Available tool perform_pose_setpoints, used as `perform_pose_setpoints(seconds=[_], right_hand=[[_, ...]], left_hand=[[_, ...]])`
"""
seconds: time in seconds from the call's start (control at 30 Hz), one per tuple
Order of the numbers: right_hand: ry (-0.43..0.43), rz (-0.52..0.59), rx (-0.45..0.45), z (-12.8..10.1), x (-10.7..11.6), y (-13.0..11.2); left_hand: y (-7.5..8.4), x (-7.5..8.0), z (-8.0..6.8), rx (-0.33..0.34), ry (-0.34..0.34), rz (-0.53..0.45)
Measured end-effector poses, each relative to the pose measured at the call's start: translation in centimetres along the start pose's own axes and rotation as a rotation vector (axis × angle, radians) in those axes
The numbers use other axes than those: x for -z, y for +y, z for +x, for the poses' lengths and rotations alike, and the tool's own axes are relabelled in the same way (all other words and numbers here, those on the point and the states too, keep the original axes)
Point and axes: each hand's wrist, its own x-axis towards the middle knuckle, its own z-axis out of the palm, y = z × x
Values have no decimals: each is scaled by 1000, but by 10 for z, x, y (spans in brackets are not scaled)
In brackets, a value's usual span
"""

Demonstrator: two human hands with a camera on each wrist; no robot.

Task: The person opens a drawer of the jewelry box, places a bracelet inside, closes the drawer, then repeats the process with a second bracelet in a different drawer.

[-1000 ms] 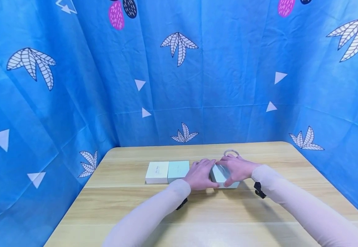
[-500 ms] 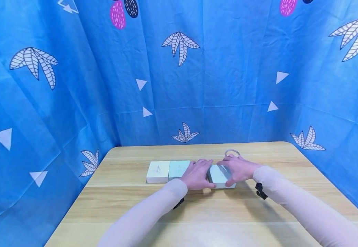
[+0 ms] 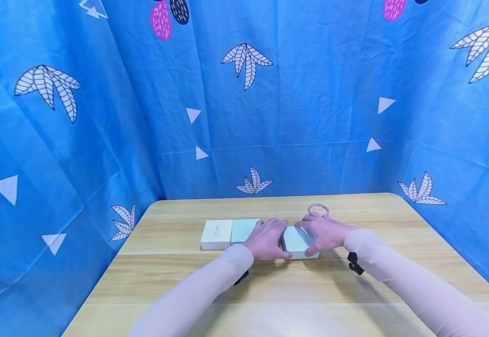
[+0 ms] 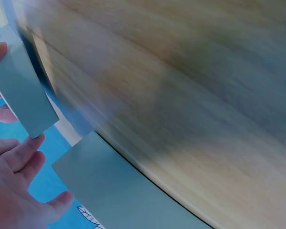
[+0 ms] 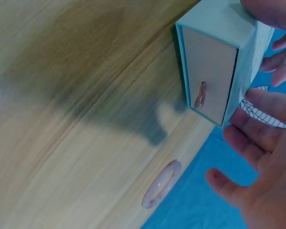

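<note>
A pale green drawer box [image 3: 297,244] lies on the wooden table between both hands. My left hand [image 3: 265,242] grips its left end, thumb on the near side and a finger at the far side. Across the right end, my right hand [image 3: 323,232] holds the same box between thumb and fingers. In the right wrist view its end shows a light drawer front [image 5: 207,71] with a small ribbon pull [image 5: 200,95]. Left of it, partly behind my left hand, sits another pale green box [image 3: 243,229]. A white box [image 3: 217,231] with small print stands against that one.
Behind my right hand lies a pale pink bangle [image 5: 155,184], near the table's far edge. A blue patterned curtain [image 3: 303,103] hangs around the back and sides of the wooden table [image 3: 303,299].
The held box has slid a little left, toward the other two boxes, with both hands on it. The white box, its neighbour and the bangle have stayed in place.
</note>
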Motion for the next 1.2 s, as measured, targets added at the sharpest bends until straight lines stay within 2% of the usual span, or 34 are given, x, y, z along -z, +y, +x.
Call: perform_pose_setpoints(seconds=[0.57, 1.0, 1.2], right_hand=[[46, 0, 21, 0, -9, 1], [45, 4, 14, -1, -9, -1], [37, 21, 4, -2, -8, -2]], left_hand=[[3, 2, 0, 9, -49, 51], [4, 4, 0, 23, -69, 32], [7, 8, -1, 43, -87, -16]])
